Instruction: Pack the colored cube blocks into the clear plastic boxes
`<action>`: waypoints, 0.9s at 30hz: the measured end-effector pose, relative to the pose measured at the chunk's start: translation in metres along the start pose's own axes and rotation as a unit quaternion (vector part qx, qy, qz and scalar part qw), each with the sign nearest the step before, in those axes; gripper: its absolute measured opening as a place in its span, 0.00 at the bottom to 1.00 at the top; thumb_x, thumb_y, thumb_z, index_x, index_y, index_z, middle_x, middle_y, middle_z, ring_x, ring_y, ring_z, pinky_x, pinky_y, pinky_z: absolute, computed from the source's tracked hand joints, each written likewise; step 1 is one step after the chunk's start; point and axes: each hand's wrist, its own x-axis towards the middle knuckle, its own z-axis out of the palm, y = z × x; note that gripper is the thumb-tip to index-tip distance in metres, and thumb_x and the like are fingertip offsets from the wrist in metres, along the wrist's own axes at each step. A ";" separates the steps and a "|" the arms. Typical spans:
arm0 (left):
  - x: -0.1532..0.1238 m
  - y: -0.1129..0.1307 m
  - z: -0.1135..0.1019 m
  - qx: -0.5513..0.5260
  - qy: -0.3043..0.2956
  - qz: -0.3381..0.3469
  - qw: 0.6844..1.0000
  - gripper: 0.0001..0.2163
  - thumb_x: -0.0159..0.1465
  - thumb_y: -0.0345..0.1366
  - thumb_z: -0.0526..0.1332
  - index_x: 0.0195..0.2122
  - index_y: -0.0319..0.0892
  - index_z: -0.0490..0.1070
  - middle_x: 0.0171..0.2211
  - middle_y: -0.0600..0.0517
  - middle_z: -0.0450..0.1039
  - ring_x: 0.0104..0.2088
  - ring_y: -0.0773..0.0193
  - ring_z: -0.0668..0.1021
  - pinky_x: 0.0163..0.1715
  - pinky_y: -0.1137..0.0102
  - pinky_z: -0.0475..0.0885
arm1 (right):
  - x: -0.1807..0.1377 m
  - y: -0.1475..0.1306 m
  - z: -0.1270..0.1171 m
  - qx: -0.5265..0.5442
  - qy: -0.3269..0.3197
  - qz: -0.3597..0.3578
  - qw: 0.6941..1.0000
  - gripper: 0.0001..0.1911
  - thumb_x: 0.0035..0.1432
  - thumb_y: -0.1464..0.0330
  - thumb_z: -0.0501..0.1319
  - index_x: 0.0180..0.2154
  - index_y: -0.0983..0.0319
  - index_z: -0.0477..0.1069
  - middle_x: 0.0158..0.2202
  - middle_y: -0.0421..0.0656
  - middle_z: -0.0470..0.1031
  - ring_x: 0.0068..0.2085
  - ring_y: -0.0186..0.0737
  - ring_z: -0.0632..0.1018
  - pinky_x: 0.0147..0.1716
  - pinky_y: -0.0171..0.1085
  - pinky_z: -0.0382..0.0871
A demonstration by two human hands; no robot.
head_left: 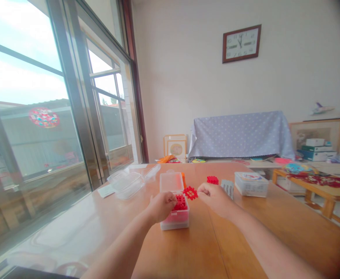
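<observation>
My left hand (163,206) is closed over the left side of a clear plastic box (175,224), its fingers pinched at a red lattice piece (180,202) at the box's top. More red shows through the box walls. My right hand (213,197) pinches the edge of another red lattice piece (190,192), held in the air just right of the box. Behind the box stands its open translucent lid (171,182), with something orange (183,180) beside it. Beyond my right hand lie a red piece (212,179) and a grey slotted piece (227,188).
A lidded clear box (251,184) sits at the right of the wooden table (193,248). Empty clear containers (126,184) and a white card (106,191) lie at the left, near the window. A low wooden table (323,188) stands to the right.
</observation>
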 end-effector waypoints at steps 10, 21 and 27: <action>-0.005 0.004 -0.007 0.087 -0.011 0.026 0.996 0.07 0.60 0.35 0.59 0.27 0.44 0.76 0.26 0.55 0.76 0.35 0.61 0.74 0.47 0.64 0.64 | 0.004 0.000 0.007 -0.005 -0.005 0.000 1.000 0.06 0.58 0.67 0.57 0.31 0.60 0.72 0.26 0.36 0.73 0.28 0.34 0.71 0.29 0.33 0.62; -0.003 0.021 -0.016 0.160 -0.051 0.044 0.985 0.13 0.61 0.39 0.54 0.22 0.43 0.71 0.23 0.54 0.73 0.33 0.61 0.73 0.42 0.64 0.62 | 0.005 0.001 0.012 -0.004 -0.014 0.002 1.000 0.06 0.58 0.67 0.57 0.31 0.59 0.72 0.26 0.36 0.74 0.28 0.34 0.71 0.30 0.33 0.63; -0.004 0.021 -0.013 0.198 -0.083 0.088 0.973 0.15 0.60 0.49 0.58 0.24 0.46 0.73 0.23 0.53 0.74 0.41 0.53 0.72 0.49 0.57 0.57 | 0.006 -0.002 0.011 0.000 -0.016 0.001 1.000 0.06 0.58 0.67 0.57 0.31 0.60 0.72 0.27 0.37 0.74 0.28 0.34 0.71 0.30 0.33 0.63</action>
